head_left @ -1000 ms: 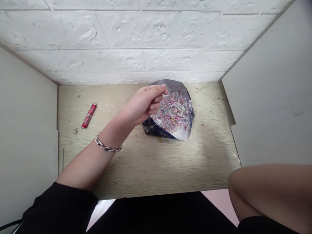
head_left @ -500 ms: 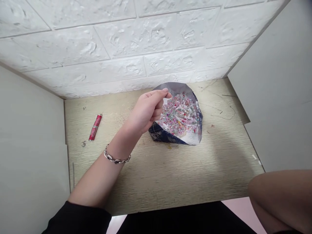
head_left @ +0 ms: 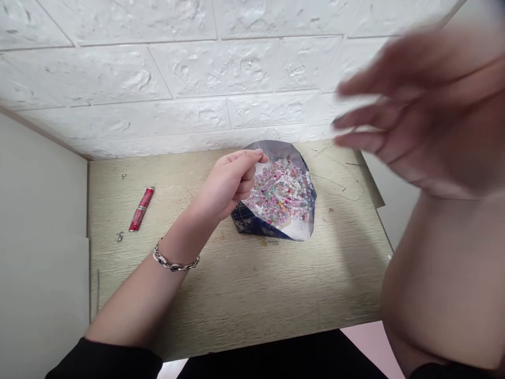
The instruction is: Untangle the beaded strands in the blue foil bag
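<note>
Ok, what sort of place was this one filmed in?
Probably a small beading or craft nook, though whether at home or in a workshop I can't tell. An open dark blue container of mixed small beads sits on a wood-grain tabletop between pale side panels.

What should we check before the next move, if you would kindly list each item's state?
1. Left hand closed: ok.
2. Anything pinched there: cannot tell.
3. Grip of the right hand: cannot tell, blurred.
4. Bag open, beads showing inside: ok.
5. Red tube apart from the bag: ok.
6. Table free of loose bits: not ok, small pieces lie in front of the bag.
</note>
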